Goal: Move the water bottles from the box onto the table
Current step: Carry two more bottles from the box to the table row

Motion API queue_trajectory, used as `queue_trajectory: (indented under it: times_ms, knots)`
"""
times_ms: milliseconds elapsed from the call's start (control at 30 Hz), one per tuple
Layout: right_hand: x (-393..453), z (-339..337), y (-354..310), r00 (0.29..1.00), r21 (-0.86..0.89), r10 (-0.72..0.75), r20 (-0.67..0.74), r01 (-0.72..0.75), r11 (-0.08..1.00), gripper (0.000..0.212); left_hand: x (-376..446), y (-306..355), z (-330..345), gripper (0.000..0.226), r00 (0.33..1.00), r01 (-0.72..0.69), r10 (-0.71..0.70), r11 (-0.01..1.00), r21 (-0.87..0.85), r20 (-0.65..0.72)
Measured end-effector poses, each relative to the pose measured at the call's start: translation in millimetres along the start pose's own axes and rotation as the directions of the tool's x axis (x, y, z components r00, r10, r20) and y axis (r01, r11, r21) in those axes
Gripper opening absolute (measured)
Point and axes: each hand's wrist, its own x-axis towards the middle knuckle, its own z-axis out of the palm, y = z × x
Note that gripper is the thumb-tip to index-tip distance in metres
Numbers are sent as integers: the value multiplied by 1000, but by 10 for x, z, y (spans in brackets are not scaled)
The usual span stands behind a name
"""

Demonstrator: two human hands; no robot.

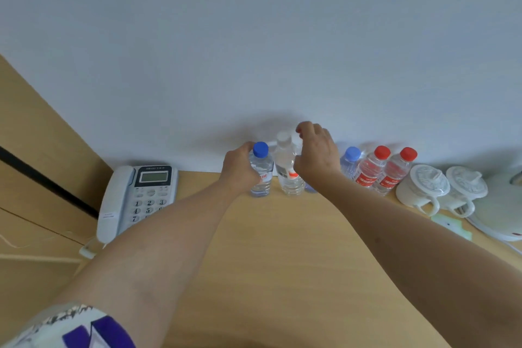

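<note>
My left hand [240, 169] grips a clear water bottle with a dark blue cap [261, 169] that stands on the wooden table [282, 263] near the wall. Just to its right stands a white-capped bottle [286, 169]. My right hand [317, 152] curls round another bottle behind it; only that bottle's bluish base [310, 189] shows under the wrist. Further right, a light-blue-capped bottle [350, 162] and two red-capped, red-labelled bottles [371, 169] [395, 174] stand in a row. The box is out of view.
A white desk phone [138, 195] sits at the table's left edge. Two lidded white cups [421, 189] [464, 192] and a white kettle [500, 206] stand at the right. A wooden panel [42, 150] rises at the left, and the wall [254, 51] is close behind the bottles.
</note>
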Motion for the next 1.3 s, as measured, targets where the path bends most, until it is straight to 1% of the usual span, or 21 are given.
queue_trajectory:
  times_ms: [67, 100, 167, 233, 400, 533, 633, 733, 833, 900, 967, 1067, 1167, 1233, 1300]
  knots:
    - [66, -28, -12, 994, -3, -76, 75, 76, 997, 86, 59, 30, 63, 72, 1000, -6, 6, 1000, -22, -26]
    - [85, -27, -3, 986, 3, -117, 121, 117, 993, 89, 81, 44, 92, 73, 1000, -12, 12, 1000, -28, -27]
    - [88, 2, 45, 968, -19, -166, 187, 173, 985, 79, 107, 65, 132, 75, 999, -24, 23, 999, -30, -24]
    - [94, 25, 105, 965, -27, -173, 197, 182, 983, 69, 133, 75, 151, 76, 999, -38, 37, 999, -34, -27]
    - [167, -54, 148, 973, 1, -113, 202, 115, 993, 70, 171, 121, 173, 73, 998, -59, 59, 998, -20, -24]
    - [233, -126, 127, 943, -11, -151, 297, 162, 987, 64, 188, 122, 166, 68, 999, -40, 40, 999, -18, -27]
    - [291, -157, 129, 951, -32, -130, 282, 145, 989, 56, 217, 151, 168, 60, 998, -37, 38, 999, 33, -43]
    - [329, -148, 151, 961, -39, -104, 258, 118, 992, 57, 210, 169, 224, 58, 997, -59, 62, 997, 50, -46]
    - [336, -138, 183, 970, -41, -95, 222, 107, 993, 58, 192, 182, 267, 63, 996, -61, 62, 998, 22, -61]
    - [339, -136, 198, 972, -37, -100, 213, 110, 993, 59, 198, 188, 267, 66, 996, -49, 47, 998, -28, -74]
    - [344, -122, 199, 971, -28, -106, 214, 115, 993, 60, 204, 197, 247, 65, 995, -45, 42, 998, -38, -93]
    - [328, -84, 204, 972, -15, -112, 205, 117, 993, 65, 206, 219, 231, 57, 992, -75, 77, 997, 29, -97]
    - [300, -57, 216, 977, 0, -107, 187, 109, 994, 67, 191, 252, 238, 51, 990, -97, 111, 985, 144, -90]
    - [283, -56, 216, 979, -2, -100, 180, 102, 995, 67, 166, 250, 258, 53, 986, -98, 120, 978, 183, -117]
    - [255, -61, 210, 980, -10, -90, 176, 93, 996, 68, 141, 234, 263, 60, 983, -86, 111, 982, 170, -144]
